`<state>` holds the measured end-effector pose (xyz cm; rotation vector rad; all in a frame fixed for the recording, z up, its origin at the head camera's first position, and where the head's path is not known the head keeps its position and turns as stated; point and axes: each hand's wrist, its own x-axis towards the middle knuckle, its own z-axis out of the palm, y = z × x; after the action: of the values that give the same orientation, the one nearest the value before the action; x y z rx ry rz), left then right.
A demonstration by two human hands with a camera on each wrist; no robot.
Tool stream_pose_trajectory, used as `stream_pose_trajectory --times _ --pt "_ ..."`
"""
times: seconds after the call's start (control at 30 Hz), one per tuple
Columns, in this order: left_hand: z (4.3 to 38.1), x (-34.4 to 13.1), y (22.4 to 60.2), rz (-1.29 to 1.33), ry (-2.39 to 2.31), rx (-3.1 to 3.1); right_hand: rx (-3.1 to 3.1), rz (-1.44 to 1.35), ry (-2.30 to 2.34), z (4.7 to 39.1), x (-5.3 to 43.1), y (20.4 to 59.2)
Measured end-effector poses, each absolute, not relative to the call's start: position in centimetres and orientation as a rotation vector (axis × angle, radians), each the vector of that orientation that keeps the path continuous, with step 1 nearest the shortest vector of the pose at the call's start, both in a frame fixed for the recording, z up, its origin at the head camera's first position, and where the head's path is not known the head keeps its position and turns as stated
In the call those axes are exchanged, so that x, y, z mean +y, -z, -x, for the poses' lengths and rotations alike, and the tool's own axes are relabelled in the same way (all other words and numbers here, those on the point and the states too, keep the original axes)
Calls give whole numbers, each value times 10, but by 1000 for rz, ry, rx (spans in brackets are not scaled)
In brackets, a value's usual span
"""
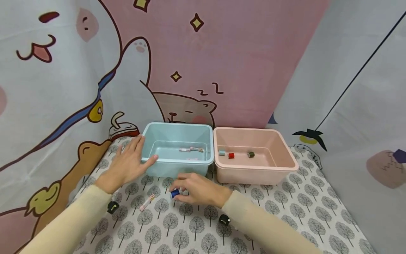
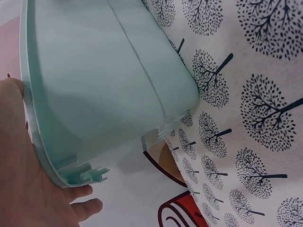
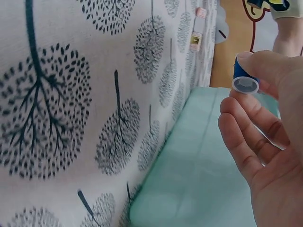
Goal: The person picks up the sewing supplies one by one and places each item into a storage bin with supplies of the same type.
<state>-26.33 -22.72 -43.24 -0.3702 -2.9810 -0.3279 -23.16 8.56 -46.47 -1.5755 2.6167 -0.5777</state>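
Note:
A spool of blue thread (image 1: 174, 193) is pinched between the thumb and forefinger of my right hand (image 1: 198, 188), in front of the light blue bin (image 1: 177, 169). In the right wrist view the white end of the blue spool (image 3: 245, 84) faces the camera, and the other fingers stand loosely apart. My left hand (image 1: 128, 164) rests on the bin's front left corner, fingers fairly straight along the side and thumb over the front rim. The left wrist view shows this hand (image 2: 28, 175) against the rim. Left of the spool, a small pale pink bundle (image 1: 147, 203) lies on the cloth.
Inside the light blue bin lie a few similar pale bundles (image 1: 191, 149). The pink bin (image 1: 250, 175) beside it contains a light blue spool (image 1: 221, 152), a red spool (image 1: 231, 155) and a dark green spool (image 1: 251, 154). A tree-print cloth (image 1: 196, 225) covers the table.

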Motion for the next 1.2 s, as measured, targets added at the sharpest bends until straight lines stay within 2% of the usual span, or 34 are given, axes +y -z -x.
stream_pose_trajectory --times 0.4,0.67,1.2 --pt "265 -225 433 362 330 -2971 2661 1642 666 223 112 433" --pt "264 -227 433 362 323 -2983 2710 1716 712 230 133 409" --pt "263 -226 434 356 343 -2972 2853 1602 713 245 173 384"
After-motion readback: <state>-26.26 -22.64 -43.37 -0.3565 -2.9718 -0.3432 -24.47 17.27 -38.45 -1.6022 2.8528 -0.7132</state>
